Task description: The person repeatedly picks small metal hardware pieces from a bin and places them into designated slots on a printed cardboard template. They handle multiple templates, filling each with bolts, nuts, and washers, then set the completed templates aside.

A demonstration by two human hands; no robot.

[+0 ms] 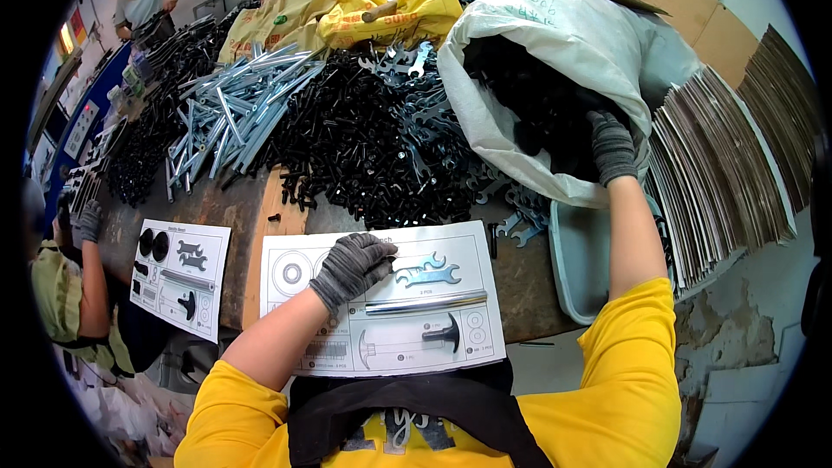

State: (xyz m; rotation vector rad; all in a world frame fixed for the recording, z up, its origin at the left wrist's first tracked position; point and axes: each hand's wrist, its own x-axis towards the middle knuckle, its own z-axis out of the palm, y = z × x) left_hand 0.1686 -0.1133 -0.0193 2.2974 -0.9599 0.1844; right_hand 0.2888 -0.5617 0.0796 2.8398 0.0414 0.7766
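My left hand (352, 270), in a grey glove, rests on the upper middle of a printed card (299, 329). Its fingers are bunched together, with a bit of something dark at their tips that I cannot make out. Beside it on the card lie two silver open-ended wrenches (426, 272), a metal tube (426, 302) and a black T-shaped knob bolt (446, 334). My right hand (614, 147), also gloved, reaches inside the mouth of a white woven sack (555, 26) among black parts (546, 95). Its fingertips are hidden there.
Heaps of black bolts (347, 139), silver tubes (247, 113) and wrenches (429, 121) cover the table's far side. Yellow sacks (390, 17) stand behind. Right are a grey bin (576, 269) and stacked cardboard (724, 173). A co-worker's gloved hand (88, 221) is left, near another card (205, 251).
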